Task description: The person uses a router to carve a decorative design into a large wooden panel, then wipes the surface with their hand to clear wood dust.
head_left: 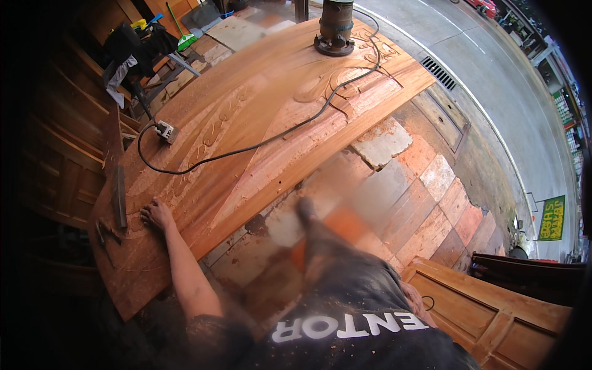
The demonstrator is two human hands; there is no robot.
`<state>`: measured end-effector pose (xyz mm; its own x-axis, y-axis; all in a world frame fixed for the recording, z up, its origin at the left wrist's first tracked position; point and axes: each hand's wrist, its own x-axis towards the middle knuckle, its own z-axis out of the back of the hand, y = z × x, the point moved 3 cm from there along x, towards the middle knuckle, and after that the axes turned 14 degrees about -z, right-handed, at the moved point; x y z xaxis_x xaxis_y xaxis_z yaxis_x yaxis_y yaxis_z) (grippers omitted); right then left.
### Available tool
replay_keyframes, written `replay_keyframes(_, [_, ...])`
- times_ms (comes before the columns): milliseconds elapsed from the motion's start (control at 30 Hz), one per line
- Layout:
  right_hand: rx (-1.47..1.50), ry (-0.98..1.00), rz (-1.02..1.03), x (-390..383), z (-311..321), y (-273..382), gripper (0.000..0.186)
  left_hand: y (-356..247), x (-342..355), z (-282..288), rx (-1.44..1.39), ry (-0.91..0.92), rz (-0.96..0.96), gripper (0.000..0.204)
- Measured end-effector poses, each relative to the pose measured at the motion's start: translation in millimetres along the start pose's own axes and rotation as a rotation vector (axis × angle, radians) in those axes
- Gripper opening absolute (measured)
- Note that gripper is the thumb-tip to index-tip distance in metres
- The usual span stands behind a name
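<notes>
A large carved wooden panel [265, 92] stretches away in front of me. My left hand [158, 215] lies on its near left end, fingers apart, holding nothing. Beside those fingers are a long dark flat bar [119, 196] and some small dark hand tools [106, 242]. On the far end stands an upright router [336, 29], and its black cord [280, 135] runs back over the carving to a pale socket block [165, 131]. My right hand [417, 298] is low by my side, partly hidden by my dark shirt, so its fingers cannot be made out.
A panelled wooden door [487, 308] lies at the lower right. Tiled paving [425, 191] with a loose slab [383, 145] borders the panel. More doors [55, 154] lean at left, near a green broom [185, 42]. Beyond a drain grate [439, 73] runs a road [493, 74].
</notes>
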<state>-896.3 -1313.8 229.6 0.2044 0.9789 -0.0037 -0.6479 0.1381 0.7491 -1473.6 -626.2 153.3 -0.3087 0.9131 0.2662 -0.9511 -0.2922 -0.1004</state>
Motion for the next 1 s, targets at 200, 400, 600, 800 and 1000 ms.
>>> replay_keyframes(200, [-0.090, 0.056, -0.052, 11, 10, 14, 0.051, -6, -1, 1, 0.037, -0.004, -0.002, 0.081])
replay_keyframes(400, [-0.064, 0.003, -0.017, 8, 14, 9, 0.049, -11, -6, 0, 0.029, -0.015, -0.010, 0.080])
replay_keyframes(600, [-0.053, -0.010, -0.002, 9, 18, 5, 0.049, -14, -4, 1, 0.008, -0.007, 0.004, 0.083])
replay_keyframes(800, [-0.047, -0.009, 0.002, 11, 20, 5, 0.050, -17, -7, 3, 0.007, -0.017, 0.003, 0.081])
replay_keyframes(1000, [-0.045, -0.013, 0.009, 14, 21, 5, 0.050, -16, -2, 9, 0.025, -0.037, -0.003, 0.081])
